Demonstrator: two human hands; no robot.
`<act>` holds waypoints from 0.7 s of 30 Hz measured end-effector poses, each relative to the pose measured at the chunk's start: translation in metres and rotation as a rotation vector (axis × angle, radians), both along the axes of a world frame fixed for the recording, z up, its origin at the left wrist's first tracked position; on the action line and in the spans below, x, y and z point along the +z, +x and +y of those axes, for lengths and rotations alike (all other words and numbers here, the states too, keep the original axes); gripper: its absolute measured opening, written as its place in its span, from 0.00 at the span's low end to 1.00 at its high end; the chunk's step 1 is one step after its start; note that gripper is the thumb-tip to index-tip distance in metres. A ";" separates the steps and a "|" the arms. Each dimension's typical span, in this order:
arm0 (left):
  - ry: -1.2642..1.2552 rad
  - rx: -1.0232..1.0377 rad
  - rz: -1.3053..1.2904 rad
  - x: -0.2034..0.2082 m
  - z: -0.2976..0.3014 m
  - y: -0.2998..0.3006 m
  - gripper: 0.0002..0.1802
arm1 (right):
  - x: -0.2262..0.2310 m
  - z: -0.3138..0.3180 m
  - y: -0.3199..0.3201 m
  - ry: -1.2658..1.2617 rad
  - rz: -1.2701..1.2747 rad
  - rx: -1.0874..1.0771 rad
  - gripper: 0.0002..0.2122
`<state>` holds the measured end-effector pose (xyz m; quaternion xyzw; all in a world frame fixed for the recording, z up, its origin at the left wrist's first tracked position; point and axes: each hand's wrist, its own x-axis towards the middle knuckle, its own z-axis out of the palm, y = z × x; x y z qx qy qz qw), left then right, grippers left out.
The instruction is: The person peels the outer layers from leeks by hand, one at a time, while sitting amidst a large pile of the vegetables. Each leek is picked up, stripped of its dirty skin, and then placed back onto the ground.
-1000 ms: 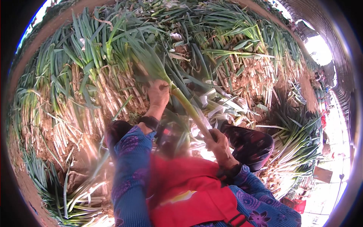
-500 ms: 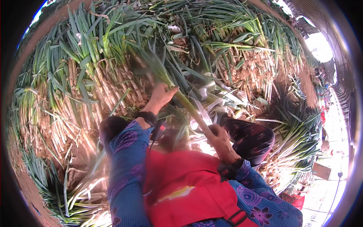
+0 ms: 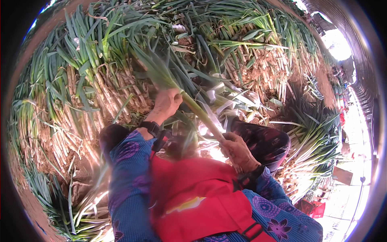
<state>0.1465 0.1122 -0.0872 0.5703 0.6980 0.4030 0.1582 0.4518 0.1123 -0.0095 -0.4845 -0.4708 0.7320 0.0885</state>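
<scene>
Slanting across my lap is a long leek (image 3: 200, 112), its green leaves up to the left and its pale stalk down to the right. My left hand (image 3: 166, 104) is closed round it just below the leaves, thumb and fingers curled about the stalk. Around the lower, pale end my right hand (image 3: 238, 150) is closed; the root tip is hidden in the fingers. Between and beyond my hands, loose peeled leaves (image 3: 219, 97) in pale strips lie on the ground by my knees.
Unpeeled leeks with soil on their roots stand in a dense pile (image 3: 109, 80) at the left, and another pile (image 3: 264, 66) lies at the far right. Cleaner leeks (image 3: 308, 151) lie beside my right knee, others (image 3: 86, 205) at the near left. A corrugated wall (image 3: 356, 44) curves along the right.
My left hand has turned slightly, its thumb now wrapped closer round the stalk. Both hands still hold the leek, and the whole view has shifted slightly.
</scene>
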 end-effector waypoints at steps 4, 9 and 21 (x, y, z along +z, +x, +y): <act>0.074 -0.155 0.058 0.022 -0.013 0.007 0.10 | -0.007 -0.002 -0.007 0.038 -0.024 0.014 0.14; -0.144 -0.410 -0.428 0.057 -0.032 0.036 0.12 | -0.019 -0.001 -0.018 -0.001 -0.005 -0.072 0.15; 0.108 0.201 -0.081 -0.022 -0.002 0.009 0.22 | 0.010 -0.023 -0.023 0.334 -0.158 0.041 0.10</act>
